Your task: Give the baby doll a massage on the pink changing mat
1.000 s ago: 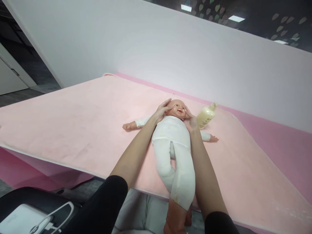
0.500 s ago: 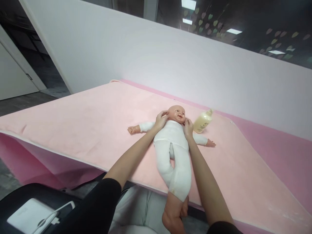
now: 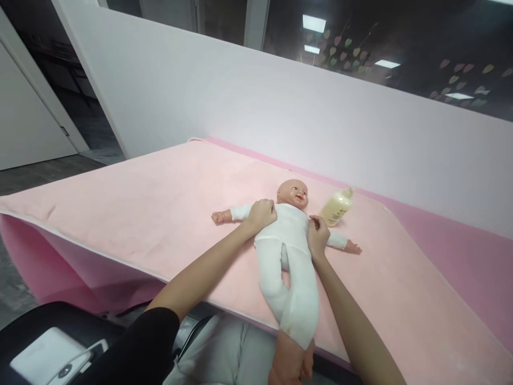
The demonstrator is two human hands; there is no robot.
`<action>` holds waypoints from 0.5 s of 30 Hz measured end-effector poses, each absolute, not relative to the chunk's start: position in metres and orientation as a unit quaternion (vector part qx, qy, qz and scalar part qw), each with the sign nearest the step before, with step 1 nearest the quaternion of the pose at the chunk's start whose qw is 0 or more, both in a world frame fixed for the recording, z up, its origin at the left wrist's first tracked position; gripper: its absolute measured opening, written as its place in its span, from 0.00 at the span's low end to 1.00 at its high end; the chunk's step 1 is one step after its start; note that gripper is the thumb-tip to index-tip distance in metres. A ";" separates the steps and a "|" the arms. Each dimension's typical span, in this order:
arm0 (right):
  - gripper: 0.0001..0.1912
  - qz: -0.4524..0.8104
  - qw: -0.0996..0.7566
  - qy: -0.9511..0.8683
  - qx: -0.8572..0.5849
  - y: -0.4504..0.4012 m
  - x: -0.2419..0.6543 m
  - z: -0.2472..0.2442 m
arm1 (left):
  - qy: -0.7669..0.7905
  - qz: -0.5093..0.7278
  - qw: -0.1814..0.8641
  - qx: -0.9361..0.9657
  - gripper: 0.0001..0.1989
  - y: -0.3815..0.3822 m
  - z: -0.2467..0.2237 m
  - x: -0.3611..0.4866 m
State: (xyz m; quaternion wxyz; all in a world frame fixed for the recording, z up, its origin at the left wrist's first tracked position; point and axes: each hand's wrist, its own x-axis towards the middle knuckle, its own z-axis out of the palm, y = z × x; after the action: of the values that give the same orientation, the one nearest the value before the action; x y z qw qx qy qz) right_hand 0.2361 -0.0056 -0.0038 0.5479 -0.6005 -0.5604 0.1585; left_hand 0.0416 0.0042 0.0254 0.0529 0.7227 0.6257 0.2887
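Note:
A baby doll [image 3: 286, 230] with a white cloth body lies on its back on the pink mat, arms spread and feet over the near edge. My left hand [image 3: 262, 214] is closed at the doll's shoulder on the left of the view, fingers curled onto the white cloth. At the other shoulder, my right hand [image 3: 318, 234] is closed too, with its fingers bent over the upper arm. The doll's head is bare of hands. Just beyond my right hand a pale yellow pump bottle [image 3: 336, 207] lies tilted on the mat.
The pink mat [image 3: 152, 198] covers the table up to a white partition [image 3: 240, 101]. Below the table's left edge, a white device [image 3: 44, 353] with a cable rests on a black seat [image 3: 72, 321].
Both hands have left the sides of the doll's head and moved down to its shoulders, and their fingers have curled in. The view has shifted slightly.

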 end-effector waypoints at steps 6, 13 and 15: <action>0.19 0.083 0.255 -0.647 -0.714 -0.017 0.238 0.021 | 0.691 0.129 0.079 0.707 0.19 -0.010 0.042 0.039; 0.24 0.104 0.163 -0.651 -0.735 -0.028 0.240 0.029 | 0.687 0.165 0.105 0.700 0.18 -0.013 0.035 0.042; 0.24 0.132 0.243 -0.638 -0.719 -0.026 0.241 0.022 | 0.672 0.246 0.132 0.686 0.15 -0.011 0.029 0.044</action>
State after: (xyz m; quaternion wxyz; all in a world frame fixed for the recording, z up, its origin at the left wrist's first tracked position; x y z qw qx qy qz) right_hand 0.2407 -0.0263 0.0221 0.2430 -0.7186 -0.6381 0.1324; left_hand 0.0442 -0.0112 0.0291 0.1316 0.6863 0.6717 0.2460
